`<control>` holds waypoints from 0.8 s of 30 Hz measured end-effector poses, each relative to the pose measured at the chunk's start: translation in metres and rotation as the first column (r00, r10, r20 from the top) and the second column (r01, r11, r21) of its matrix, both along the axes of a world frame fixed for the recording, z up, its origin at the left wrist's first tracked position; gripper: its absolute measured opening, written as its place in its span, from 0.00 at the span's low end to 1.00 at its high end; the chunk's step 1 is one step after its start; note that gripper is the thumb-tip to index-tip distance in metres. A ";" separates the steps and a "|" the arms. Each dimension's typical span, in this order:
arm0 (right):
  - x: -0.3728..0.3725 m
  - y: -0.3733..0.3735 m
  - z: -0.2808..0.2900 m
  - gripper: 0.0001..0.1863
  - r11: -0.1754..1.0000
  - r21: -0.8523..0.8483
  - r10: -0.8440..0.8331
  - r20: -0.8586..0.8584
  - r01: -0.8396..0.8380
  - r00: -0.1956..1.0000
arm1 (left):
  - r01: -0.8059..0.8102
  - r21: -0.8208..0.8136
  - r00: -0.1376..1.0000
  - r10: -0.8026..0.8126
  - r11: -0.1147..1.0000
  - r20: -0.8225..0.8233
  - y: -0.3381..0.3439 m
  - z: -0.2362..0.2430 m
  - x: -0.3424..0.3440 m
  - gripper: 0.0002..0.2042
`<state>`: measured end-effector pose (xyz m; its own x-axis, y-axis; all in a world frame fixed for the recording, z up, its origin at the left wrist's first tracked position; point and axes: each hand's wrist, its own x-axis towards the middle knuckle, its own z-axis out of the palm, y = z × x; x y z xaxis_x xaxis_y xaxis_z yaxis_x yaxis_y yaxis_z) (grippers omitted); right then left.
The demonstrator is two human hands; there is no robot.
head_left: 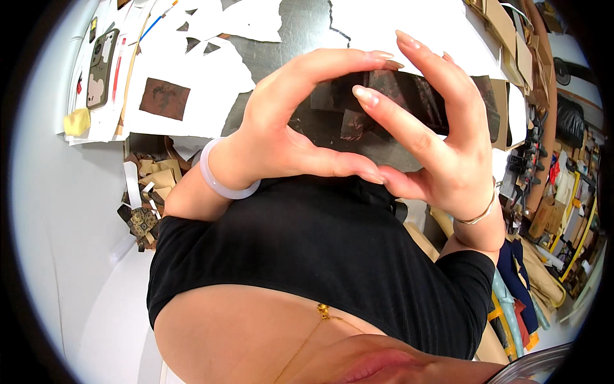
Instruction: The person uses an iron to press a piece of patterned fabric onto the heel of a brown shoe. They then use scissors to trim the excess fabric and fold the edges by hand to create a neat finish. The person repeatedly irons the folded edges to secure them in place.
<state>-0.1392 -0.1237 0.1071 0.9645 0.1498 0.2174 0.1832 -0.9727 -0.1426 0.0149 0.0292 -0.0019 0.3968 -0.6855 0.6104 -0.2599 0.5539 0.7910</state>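
Note:
My left hand (297, 128), with a pale bangle at the wrist, arches over the worktable, fingers curved and thumb apart from them. My right hand (441, 141) has its fingers spread and bent. The two thumb tips meet or nearly meet, and nothing shows held between them. Behind and under my fingers lie dark mottled pieces (403, 93) on a grey metal surface (281, 32); whether my fingertips touch them I cannot tell. A square reddish-brown swatch (164, 97) lies on white paper (211, 70) at the left.
A phone (101, 67), pens (119, 70) and a yellow block (77, 121) lie at the table's left end. Offcuts (147, 192) pile below it. Brown board sheets (511, 32) stand at the back right, beside crowded shelves (569, 211) and rolls of material.

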 end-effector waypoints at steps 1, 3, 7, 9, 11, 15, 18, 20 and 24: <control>0.000 0.000 0.003 0.30 1.000 0.013 -0.003 -0.018 0.004 1.000 | -0.015 0.034 1.000 0.014 0.999 0.011 0.001 0.004 0.000 0.36; 0.001 -0.008 0.000 0.30 0.998 -0.009 0.067 0.016 -0.067 0.998 | -0.016 0.079 1.000 0.017 0.997 -0.011 0.000 0.005 0.000 0.32; 0.002 -0.012 0.001 0.28 0.997 0.009 0.079 0.043 -0.079 0.996 | 0.026 0.107 0.985 -0.007 0.994 -0.174 -0.001 0.004 -0.001 0.24; 0.001 -0.015 -0.002 0.27 0.997 0.038 0.070 0.076 -0.073 0.995 | 0.020 0.087 0.980 -0.002 0.996 -0.201 0.001 0.001 -0.004 0.24; -0.002 -0.027 -0.006 0.26 0.995 0.077 0.050 0.121 -0.060 0.991 | 0.052 0.088 0.978 -0.032 0.995 -0.208 0.001 -0.002 -0.004 0.26; -0.008 -0.046 -0.008 0.24 0.995 0.081 0.045 0.159 -0.059 0.986 | 0.143 0.112 0.968 -0.116 0.983 -0.221 0.001 -0.003 -0.002 0.30; -0.009 -0.038 0.010 0.23 0.997 -0.063 0.050 0.041 -0.047 0.998 | 0.135 0.089 0.944 -0.101 0.987 -0.315 -0.001 -0.001 -0.005 0.26; -0.003 -0.020 0.010 0.22 0.996 -0.090 0.018 0.043 -0.014 0.999 | 0.119 0.078 0.933 -0.084 0.990 -0.350 -0.001 -0.001 -0.007 0.24; 0.004 -0.014 0.008 0.20 0.998 -0.064 0.021 0.025 -0.019 0.999 | 0.127 0.075 0.934 -0.094 0.989 -0.345 0.000 -0.002 -0.005 0.25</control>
